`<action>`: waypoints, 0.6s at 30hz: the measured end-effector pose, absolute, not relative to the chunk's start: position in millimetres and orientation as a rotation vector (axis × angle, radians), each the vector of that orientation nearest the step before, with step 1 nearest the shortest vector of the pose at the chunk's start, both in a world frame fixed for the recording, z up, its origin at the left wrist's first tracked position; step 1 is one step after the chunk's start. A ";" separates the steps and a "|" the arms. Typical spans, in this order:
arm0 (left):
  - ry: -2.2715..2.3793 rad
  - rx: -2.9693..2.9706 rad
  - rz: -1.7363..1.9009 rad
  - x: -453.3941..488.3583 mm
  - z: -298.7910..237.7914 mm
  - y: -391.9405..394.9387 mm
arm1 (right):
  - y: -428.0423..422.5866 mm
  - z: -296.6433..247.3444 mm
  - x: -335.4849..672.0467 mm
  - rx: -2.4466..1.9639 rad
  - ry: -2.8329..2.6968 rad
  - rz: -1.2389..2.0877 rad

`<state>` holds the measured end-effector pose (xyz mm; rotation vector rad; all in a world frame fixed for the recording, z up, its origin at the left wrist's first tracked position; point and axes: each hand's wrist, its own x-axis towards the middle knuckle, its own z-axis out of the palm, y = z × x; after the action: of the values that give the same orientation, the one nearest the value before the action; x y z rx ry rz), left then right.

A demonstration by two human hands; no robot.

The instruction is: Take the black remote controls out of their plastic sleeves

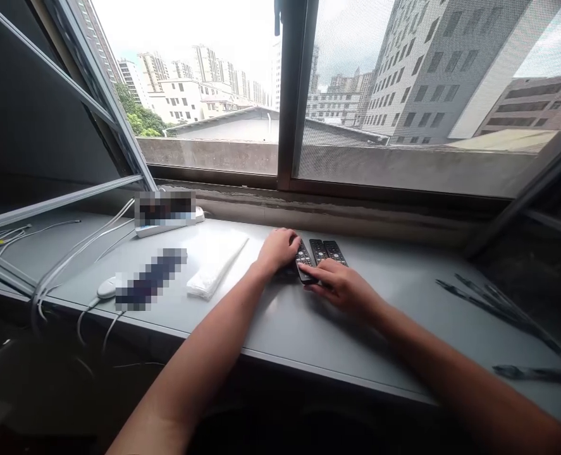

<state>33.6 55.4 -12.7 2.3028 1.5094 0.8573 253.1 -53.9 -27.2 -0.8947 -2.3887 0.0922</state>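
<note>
Three black remote controls lie close together on the grey table (318, 341), in front of the window. My left hand (279, 248) is closed around the far left side of the leftmost remote control (303, 256). At that same remote's near end, my right hand (339, 284) grips it between thumb and fingers. The middle remote control (318, 248) and the right remote control (336, 251) lie side by side just beyond my right hand, which covers their near ends.
A white plastic-wrapped packet (217, 268) lies left of my left arm. Farther left are a white power strip (170, 223), a round white charger (106, 288) and several cables. Dark strap-like items (493, 306) lie at the right. Metal frame bars (66, 197) slant at the left.
</note>
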 end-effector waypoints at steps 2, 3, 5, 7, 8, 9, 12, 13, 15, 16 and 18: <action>1.526 2.415 0.811 33.8 -14.6 55.0 | -51.7 -29.2 253.0 -0.859 -2.414 0.099; 1.527 2.449 0.800 33.9 -15.4 55.0 | -50.7 -30.2 253.0 -0.838 -2.421 0.104; 1.514 2.482 0.782 34.0 -16.7 55.1 | -49.3 -31.8 253.1 -0.808 -2.427 0.105; 1.491 2.498 0.769 34.0 -17.6 55.5 | -48.7 -32.2 253.6 -0.806 -2.434 0.090; 1.481 2.507 0.762 34.0 -18.0 55.6 | -48.7 -31.9 254.0 -0.815 -2.439 0.076; 1.472 2.516 0.757 34.0 -18.5 55.8 | -48.9 -31.2 254.5 -0.830 -2.445 0.059; 1.453 2.537 0.743 34.1 -20.2 55.6 | -49.8 -28.3 256.5 -0.893 -2.447 0.025; 1.446 2.543 0.744 34.2 -20.8 55.4 | -50.1 -27.5 257.2 -0.917 -2.442 0.022; 1.442 2.549 0.744 34.4 -22.0 54.9 | -50.5 -26.4 258.3 -0.954 -2.422 0.022; 1.446 2.551 0.739 34.5 -22.6 54.8 | -50.6 -26.3 258.8 -0.965 -2.409 0.020; 1.458 2.557 0.713 34.7 -23.4 55.0 | -50.4 -27.1 259.5 -0.972 -2.385 0.009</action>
<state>34.7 55.0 -23.4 2.5571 1.4582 0.7134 259.5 -50.4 -27.1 -0.9716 -2.3847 0.0088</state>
